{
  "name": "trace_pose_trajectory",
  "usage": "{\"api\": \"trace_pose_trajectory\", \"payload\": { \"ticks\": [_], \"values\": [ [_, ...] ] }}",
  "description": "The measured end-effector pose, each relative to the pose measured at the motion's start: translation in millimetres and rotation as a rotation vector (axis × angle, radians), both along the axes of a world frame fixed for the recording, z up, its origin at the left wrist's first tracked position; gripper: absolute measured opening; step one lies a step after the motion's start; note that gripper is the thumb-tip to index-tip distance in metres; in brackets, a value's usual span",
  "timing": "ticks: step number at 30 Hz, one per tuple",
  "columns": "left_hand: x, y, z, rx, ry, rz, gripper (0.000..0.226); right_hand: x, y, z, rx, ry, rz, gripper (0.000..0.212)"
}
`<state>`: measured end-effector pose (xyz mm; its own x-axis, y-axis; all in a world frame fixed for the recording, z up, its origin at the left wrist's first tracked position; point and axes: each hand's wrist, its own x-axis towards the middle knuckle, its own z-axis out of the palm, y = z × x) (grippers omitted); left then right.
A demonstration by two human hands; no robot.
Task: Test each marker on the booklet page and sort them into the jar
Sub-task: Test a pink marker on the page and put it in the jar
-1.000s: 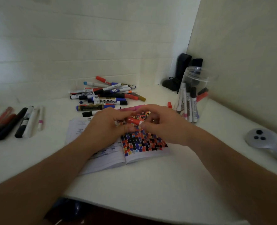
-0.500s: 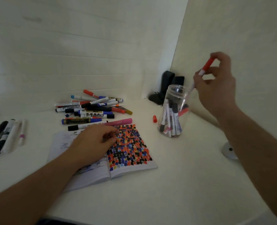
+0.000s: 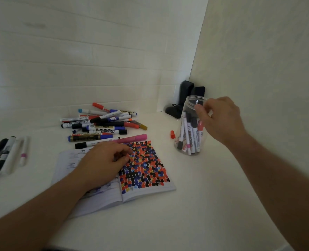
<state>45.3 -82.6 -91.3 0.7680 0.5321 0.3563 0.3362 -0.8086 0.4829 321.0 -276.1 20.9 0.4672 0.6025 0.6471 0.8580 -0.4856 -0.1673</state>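
While the left hand (image 3: 103,161) rests on the open booklet (image 3: 146,180) with its fingers loosely curled and holding nothing, the right hand (image 3: 220,118) hangs beside the rim of the clear jar (image 3: 188,127), fingers relaxed and apart, also holding nothing. Several markers stand inside the jar. A heap of markers (image 3: 103,125) lies on the white bench (image 3: 186,214) behind the booklet, and a loose red cap (image 3: 172,134) sits just left of the jar.
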Motion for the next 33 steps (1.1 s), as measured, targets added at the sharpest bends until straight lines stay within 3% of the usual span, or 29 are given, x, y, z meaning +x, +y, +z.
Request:
{"api": "trace_pose_trajectory", "payload": {
  "ticks": [4,7,9,10,12,14,16,20,25,29,33],
  "values": [
    [-0.5,0.8,0.1,0.007,0.003,0.001,0.025,0.5,5.1,-3.9,0.007,0.006,-0.006,0.049],
    [-0.1,1.9,0.7,0.031,0.025,-0.001,0.021,-7.5,5.7,-17.2,0.228,-0.208,0.040,0.029],
    [1.2,1.0,2.0,0.117,0.088,0.005,0.021,-26.6,12.8,-28.4,0.346,-0.304,0.179,0.016],
    [2.5,0.7,2.6,0.162,0.132,0.009,0.025,-41.3,19.2,-34.2,0.329,-0.251,0.288,0.013],
    [4.3,0.8,7.7,0.165,0.238,-0.005,0.023,-76.2,34.9,-46.6,0.163,0.038,0.434,0.015],
    [5.4,5.0,19.7,0.085,0.350,-0.062,0.019,-102.3,50.5,-63.3,-0.019,0.366,0.500,0.027],
    [6.7,11.6,38.0,0.001,0.423,-0.094,0.023,-113.8,60.7,-82.5,-0.071,0.524,0.525,0.032],
    [8.2,40.5,51.0,-0.014,0.351,0.134,0.031,-111.9,64.2,-98.3,-0.089,0.567,0.514,0.031],
    [20.6,56.0,29.4,0.169,0.329,0.308,0.034,-105.8,60.7,-102.1,0.057,0.662,0.523,0.027],
    [43.2,45.0,23.5,0.369,0.298,0.284,0.034,-104.2,61.0,-103.2,0.137,0.723,0.546,0.029],
    [60.8,42.8,18.3,0.429,0.385,0.269,0.038,-105.4,60.6,-103.8,0.150,0.707,0.575,0.039]
  ]
}}
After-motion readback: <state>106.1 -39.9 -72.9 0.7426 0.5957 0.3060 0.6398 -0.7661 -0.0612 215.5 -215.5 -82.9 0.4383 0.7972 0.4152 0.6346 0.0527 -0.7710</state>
